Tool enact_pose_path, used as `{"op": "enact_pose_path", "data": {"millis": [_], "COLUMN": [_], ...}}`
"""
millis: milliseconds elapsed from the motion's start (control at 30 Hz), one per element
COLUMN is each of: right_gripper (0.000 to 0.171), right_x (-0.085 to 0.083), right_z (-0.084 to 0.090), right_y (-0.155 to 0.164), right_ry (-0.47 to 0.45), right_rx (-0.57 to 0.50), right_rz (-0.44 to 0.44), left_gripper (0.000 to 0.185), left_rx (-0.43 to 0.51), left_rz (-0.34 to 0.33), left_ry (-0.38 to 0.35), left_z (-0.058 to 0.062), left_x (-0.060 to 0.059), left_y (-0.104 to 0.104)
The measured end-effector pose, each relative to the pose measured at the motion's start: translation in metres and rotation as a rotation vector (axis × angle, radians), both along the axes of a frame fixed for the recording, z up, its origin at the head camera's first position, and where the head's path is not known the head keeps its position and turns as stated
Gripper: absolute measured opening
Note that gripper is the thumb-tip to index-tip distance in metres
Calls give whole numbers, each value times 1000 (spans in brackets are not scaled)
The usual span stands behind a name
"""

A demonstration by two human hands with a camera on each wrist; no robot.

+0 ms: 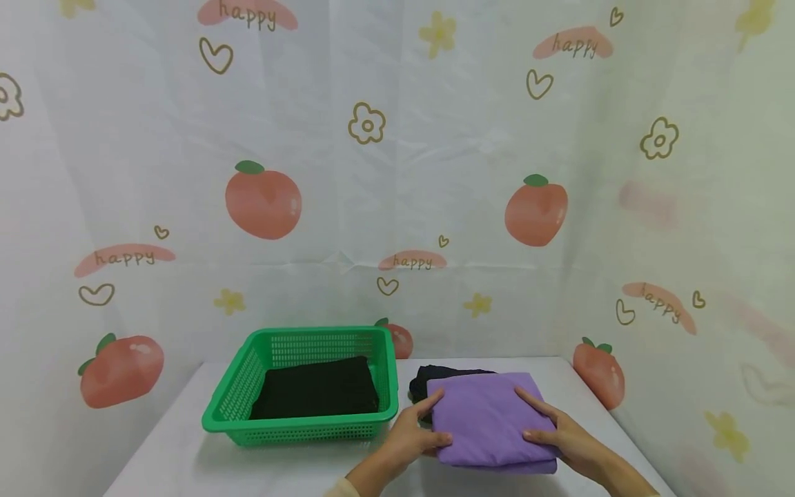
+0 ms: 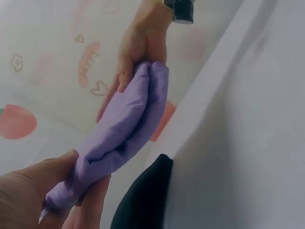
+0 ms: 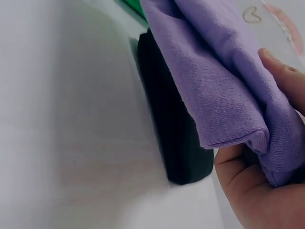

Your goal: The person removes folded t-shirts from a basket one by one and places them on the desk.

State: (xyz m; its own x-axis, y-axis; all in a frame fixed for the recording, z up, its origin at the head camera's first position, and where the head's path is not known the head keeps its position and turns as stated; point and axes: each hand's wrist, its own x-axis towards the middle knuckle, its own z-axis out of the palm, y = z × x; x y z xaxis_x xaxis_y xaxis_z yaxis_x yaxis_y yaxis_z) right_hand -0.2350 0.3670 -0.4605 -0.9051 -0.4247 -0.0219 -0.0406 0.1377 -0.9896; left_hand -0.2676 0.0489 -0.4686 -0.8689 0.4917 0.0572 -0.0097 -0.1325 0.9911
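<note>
A folded purple cloth garment (image 1: pixel 487 417) is held up above the table between both hands. My left hand (image 1: pixel 410 435) grips its left side, thumb on top and fingers underneath. On the opposite side my right hand (image 1: pixel 574 442) pinches the edge in the same way. The right wrist view shows the layered folds of the purple garment (image 3: pixel 214 86) between the right thumb and fingers. Behind and partly beneath it in the head view lies a dark folded cloth (image 1: pixel 447 373) on the table, mostly hidden by the purple one.
A green plastic basket (image 1: pixel 304 422) stands on the left of the white table (image 1: pixel 168 462). Inside it lies a black folded cloth (image 1: pixel 317 388). A white curtain (image 1: pixel 397 172) printed with fruit and hearts hangs behind the table and along its sides.
</note>
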Motion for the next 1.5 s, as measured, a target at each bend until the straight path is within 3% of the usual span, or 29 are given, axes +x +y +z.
{"op": "enact_pose_path", "data": {"millis": [200, 367, 800, 1100, 1300, 1500], "right_gripper": [77, 77, 72, 73, 71, 70], "right_x": [8, 12, 22, 21, 21, 21], "right_z": [-1, -4, -18, -20, -16, -20], "right_y": [26, 48, 96, 121, 141, 150], "right_ry": [-8, -7, -122, -156, -178, -181], "right_rx": [64, 98, 61, 23, 90, 123], "right_rz": [-21, -27, -13, 47, 29, 27], "left_gripper": [86, 89, 93, 94, 93, 96], "left_rx": [58, 46, 28, 24, 32, 57], "left_rz": [-23, -39, -59, -44, -39, -87], "left_ry": [-44, -60, -67, -54, -65, -137], "left_z": [-11, -16, -29, -36, -44, -49], "left_x": [4, 8, 12, 16, 25, 30], "left_y": [26, 46, 95, 121, 140, 148]}}
